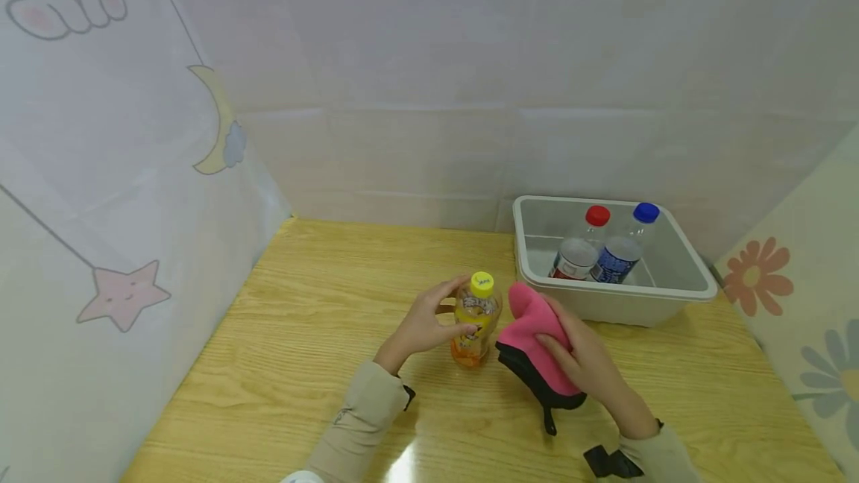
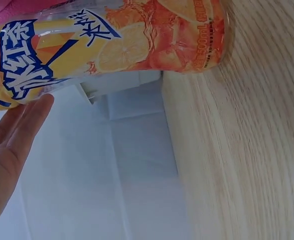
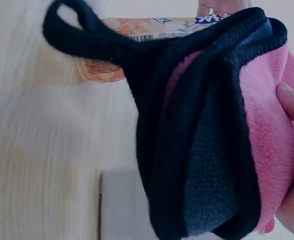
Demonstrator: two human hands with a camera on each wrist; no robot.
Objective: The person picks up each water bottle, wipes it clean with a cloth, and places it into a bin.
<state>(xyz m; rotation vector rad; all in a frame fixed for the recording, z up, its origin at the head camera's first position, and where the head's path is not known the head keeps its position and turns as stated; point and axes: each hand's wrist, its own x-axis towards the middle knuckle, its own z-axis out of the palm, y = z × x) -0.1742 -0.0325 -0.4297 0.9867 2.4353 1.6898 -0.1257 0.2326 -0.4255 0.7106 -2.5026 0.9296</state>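
An iced tea bottle [image 1: 475, 319] with a yellow cap and orange-yellow label stands upright on the table. My left hand [image 1: 429, 323] holds it from the left, thumb in front and fingers round the back. The left wrist view shows the label of the bottle [image 2: 137, 40] up close. Just right of it, my right hand [image 1: 584, 356] grips a folded pink cloth [image 1: 537, 334] with black edging. In the right wrist view the cloth [image 3: 267, 125] shows a dark inner side and a hanging loop, partly covering the bottle [image 3: 104, 70].
A white plastic bin [image 1: 617, 293] sits at the back right of the wooden table [image 1: 322, 304]. Inside lean a red-capped bottle [image 1: 577, 252] and a blue-capped bottle [image 1: 620, 252]. Printed fabric [image 1: 403, 80] hangs behind and beside the table.
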